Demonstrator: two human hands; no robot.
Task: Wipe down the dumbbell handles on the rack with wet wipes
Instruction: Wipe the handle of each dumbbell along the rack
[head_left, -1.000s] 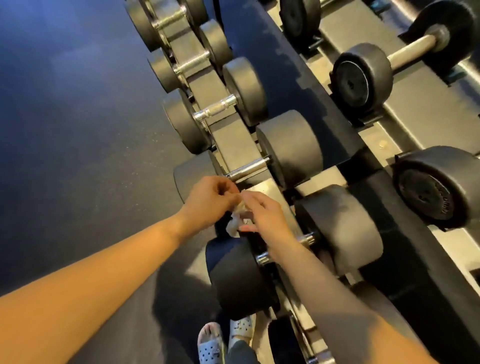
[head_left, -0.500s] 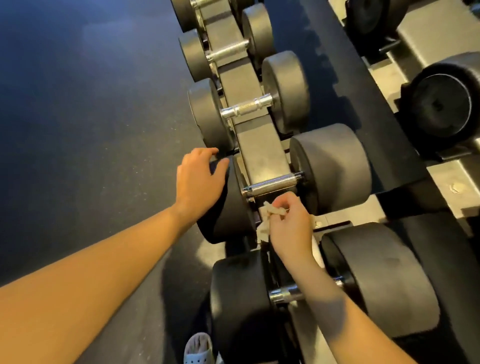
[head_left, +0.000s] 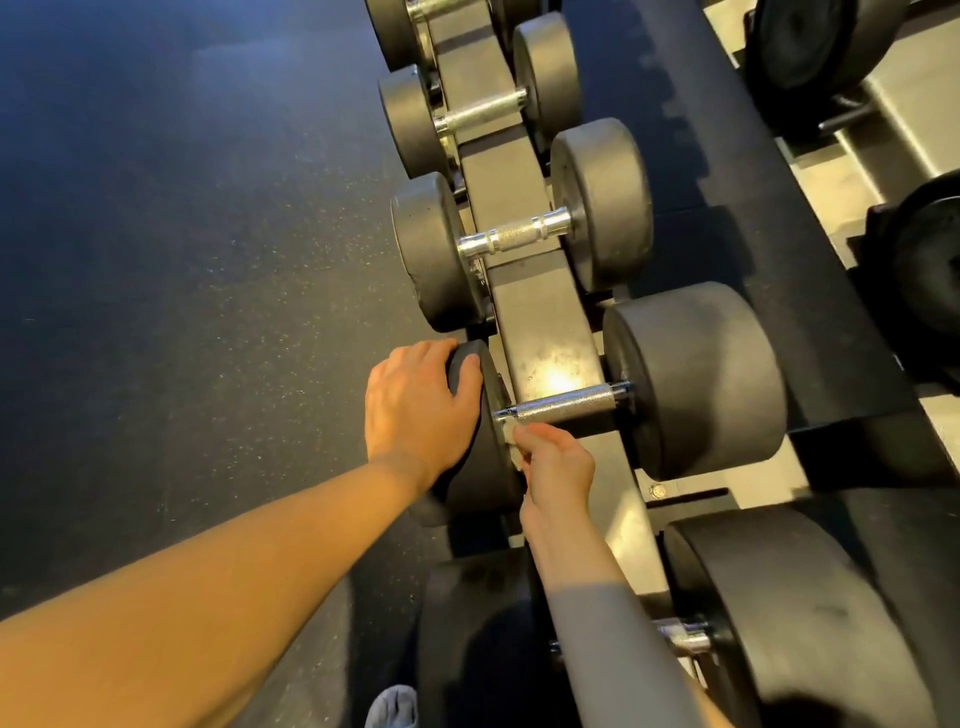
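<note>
Now the left hand (head_left: 415, 405) is laid palm-down over the near head (head_left: 483, 478) of a dumbbell (head_left: 696, 379), fingers loose and draped across the rubber edge, bracing rather than clutching. Right beside it, the right hand (head_left: 556, 462) comes in from below with a crumpled wet wipe (head_left: 511, 441) pinched between thumb and fingertips. The wipe sits right at the near end of the knurled steel handle (head_left: 563, 404), tucked against the inner face of that head; whether it actually touches the steel is hard to call from this angle. The dumbbell lies crosswise on the rack (head_left: 540, 322), its handle spanning the grey centre rail, with light glinting off the rail just above it. Further along the rack a smaller dumbbell (head_left: 519, 236) sits untouched, and a bigger one (head_left: 779, 623) lies nearer, partly hidden behind the right forearm. Dark speckled floor (head_left: 182, 260) fills the left side.
</note>
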